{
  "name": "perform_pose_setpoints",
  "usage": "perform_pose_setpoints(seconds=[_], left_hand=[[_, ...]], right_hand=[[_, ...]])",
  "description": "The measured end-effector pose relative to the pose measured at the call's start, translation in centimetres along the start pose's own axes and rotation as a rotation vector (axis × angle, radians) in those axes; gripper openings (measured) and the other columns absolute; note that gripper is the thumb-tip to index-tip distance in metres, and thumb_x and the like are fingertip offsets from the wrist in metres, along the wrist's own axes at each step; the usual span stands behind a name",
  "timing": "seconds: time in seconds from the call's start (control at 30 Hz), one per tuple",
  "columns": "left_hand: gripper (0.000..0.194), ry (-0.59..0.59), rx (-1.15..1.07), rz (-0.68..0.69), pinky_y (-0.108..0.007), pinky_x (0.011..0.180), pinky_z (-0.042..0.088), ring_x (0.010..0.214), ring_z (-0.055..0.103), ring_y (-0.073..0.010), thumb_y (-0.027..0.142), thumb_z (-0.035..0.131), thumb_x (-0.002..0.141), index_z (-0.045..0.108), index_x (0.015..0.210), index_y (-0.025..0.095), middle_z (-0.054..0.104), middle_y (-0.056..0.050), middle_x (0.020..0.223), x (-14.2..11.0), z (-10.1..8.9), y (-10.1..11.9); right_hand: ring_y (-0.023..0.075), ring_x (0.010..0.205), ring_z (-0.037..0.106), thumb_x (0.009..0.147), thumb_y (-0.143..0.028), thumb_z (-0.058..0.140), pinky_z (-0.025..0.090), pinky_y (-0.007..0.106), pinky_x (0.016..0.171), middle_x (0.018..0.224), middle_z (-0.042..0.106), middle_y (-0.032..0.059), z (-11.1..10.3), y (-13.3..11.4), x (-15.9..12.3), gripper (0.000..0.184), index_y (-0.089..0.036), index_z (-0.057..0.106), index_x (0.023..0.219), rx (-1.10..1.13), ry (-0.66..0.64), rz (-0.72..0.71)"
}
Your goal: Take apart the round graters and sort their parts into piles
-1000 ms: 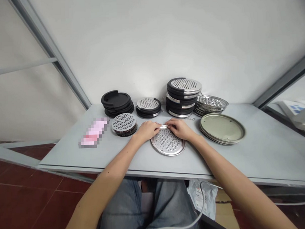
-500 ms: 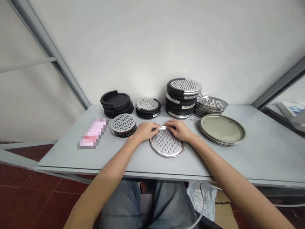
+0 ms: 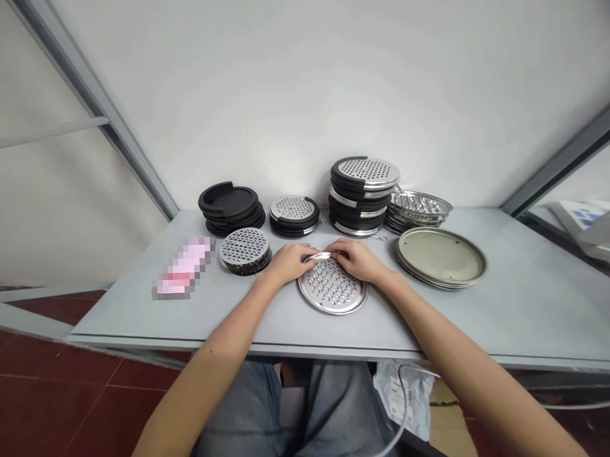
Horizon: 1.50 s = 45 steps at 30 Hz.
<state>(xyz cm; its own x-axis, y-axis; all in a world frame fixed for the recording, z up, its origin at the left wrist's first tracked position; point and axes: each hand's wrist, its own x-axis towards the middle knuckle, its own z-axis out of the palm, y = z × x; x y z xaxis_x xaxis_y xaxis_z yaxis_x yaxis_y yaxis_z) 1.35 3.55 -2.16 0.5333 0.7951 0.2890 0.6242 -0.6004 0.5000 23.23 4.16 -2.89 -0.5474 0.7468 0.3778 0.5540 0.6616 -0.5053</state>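
Note:
A round metal grater plate (image 3: 333,287) with raised holes lies on the table in front of me. My left hand (image 3: 289,262) grips its far rim at the left, thumb on the near side and fingers behind. Close beside it, my right hand (image 3: 357,259) pinches the same far rim from the right. The fingertips of both hands almost meet, and some are hidden behind the rim. Left of my left hand is a stack of smaller perforated discs (image 3: 245,247). Olive-coloured round lids or trays (image 3: 440,254) are piled to the right of my right hand.
Along the wall stand black round holders (image 3: 231,204), a low stack of black-rimmed graters (image 3: 294,210), a tall stack of them (image 3: 367,173), and shiny metal grater plates (image 3: 419,204). A blurred pink object (image 3: 186,266) lies at the left of the grey table (image 3: 153,320).
Both hands stay on the grater plate's far rim with only slight finger movement. The whole view has shifted a little; the stacks stay in place.

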Motion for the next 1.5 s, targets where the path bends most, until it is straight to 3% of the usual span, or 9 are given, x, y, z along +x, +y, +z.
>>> perform_pose_setpoints(seconds=[0.63, 0.83, 0.97, 1.03, 1.1, 1.2, 1.37, 1.5], left_hand=[[0.027, 0.033, -0.02, -0.129, -0.033, 0.098, 0.045, 0.117, 0.058, -0.0215, 0.022, 0.058, 0.084, 0.071, 0.107, 0.025, 0.071, -0.002, 0.108, -0.3, 0.7, 0.3], [0.028, 0.119, -0.118, -0.044, -0.033, 0.1, 0.045, 0.114, 0.06, -0.0216, 0.029, 0.057, 0.086, 0.07, 0.109, 0.019, 0.07, -0.006, 0.11, -0.5, 1.1, -0.2], [0.041, 0.212, -0.159, -0.027, -0.034, 0.102, 0.043, 0.115, 0.059, -0.0216, 0.04, 0.051, 0.089, 0.063, 0.119, 0.015, 0.065, -0.01, 0.121, -0.7, 0.7, 0.4], [0.054, 0.181, -0.117, 0.01, -0.037, 0.107, 0.038, 0.123, 0.051, -0.0242, 0.048, 0.057, 0.085, 0.057, 0.127, 0.015, 0.058, -0.012, 0.13, -1.0, 0.3, 0.9], [0.078, 0.077, -0.055, 0.023, -0.042, 0.112, 0.03, 0.133, 0.04, -0.0287, 0.056, 0.066, 0.074, 0.045, 0.137, 0.016, 0.046, -0.013, 0.142, -1.2, -0.1, 1.3], [0.104, -0.082, -0.004, -0.018, -0.046, 0.115, 0.023, 0.14, 0.025, -0.0332, 0.065, 0.071, 0.062, 0.031, 0.146, 0.018, 0.029, -0.014, 0.152, -1.5, -0.4, 1.5], [0.106, -0.151, -0.036, -0.04, -0.046, 0.116, 0.022, 0.142, 0.02, -0.0316, 0.065, 0.071, 0.061, 0.029, 0.146, 0.019, 0.026, -0.014, 0.153, -1.5, -0.9, 0.8], [0.106, -0.173, -0.075, -0.007, -0.044, 0.115, 0.024, 0.141, 0.024, -0.0309, 0.062, 0.074, 0.059, 0.03, 0.146, 0.019, 0.029, -0.013, 0.152, -1.5, -1.5, 0.7]], right_hand=[[0.0205, 0.089, 0.064, 0.087, -0.016, 0.047, 0.047, 0.031, 0.082, 0.097, 0.071, 0.0061, -0.1, 0.0, -0.1, 0.027, -0.02, 0.07, 0.101, -0.012, -0.012, 0.02], [0.0199, 0.09, 0.065, 0.084, -0.016, 0.05, 0.048, 0.03, 0.083, 0.099, 0.072, 0.0061, -0.2, 0.1, 0.1, 0.026, -0.019, 0.072, 0.098, 0.022, -0.005, 0.063], [0.0188, 0.082, 0.065, 0.079, -0.011, 0.051, 0.049, 0.03, 0.081, 0.096, 0.073, 0.0062, -0.2, 0.6, 0.1, 0.027, -0.017, 0.071, 0.096, -0.037, 0.125, 0.188], [0.0185, 0.076, 0.065, 0.077, -0.011, 0.052, 0.049, 0.031, 0.078, 0.095, 0.073, 0.0063, -0.2, 0.8, 0.0, 0.028, -0.017, 0.071, 0.097, -0.112, 0.222, 0.281], [0.0192, 0.075, 0.064, 0.077, -0.012, 0.051, 0.049, 0.033, 0.077, 0.095, 0.072, 0.007, -0.3, 0.9, -0.1, 0.027, -0.017, 0.071, 0.095, -0.163, 0.291, 0.348], [0.0204, 0.077, 0.064, 0.078, -0.013, 0.05, 0.049, 0.034, 0.077, 0.093, 0.072, 0.008, -0.3, 0.7, -0.1, 0.025, -0.017, 0.071, 0.092, -0.162, 0.292, 0.352], [0.0201, 0.087, 0.063, 0.08, -0.017, 0.054, 0.048, 0.032, 0.083, 0.091, 0.07, 0.0075, -0.4, 0.5, 0.1, 0.017, -0.018, 0.071, 0.082, -0.068, 0.212, 0.197], [0.02, 0.086, 0.063, 0.081, -0.022, 0.056, 0.047, 0.032, 0.081, 0.09, 0.07, 0.0067, -0.6, 0.9, 0.1, 0.015, -0.018, 0.071, 0.078, 0.005, 0.178, 0.193]])
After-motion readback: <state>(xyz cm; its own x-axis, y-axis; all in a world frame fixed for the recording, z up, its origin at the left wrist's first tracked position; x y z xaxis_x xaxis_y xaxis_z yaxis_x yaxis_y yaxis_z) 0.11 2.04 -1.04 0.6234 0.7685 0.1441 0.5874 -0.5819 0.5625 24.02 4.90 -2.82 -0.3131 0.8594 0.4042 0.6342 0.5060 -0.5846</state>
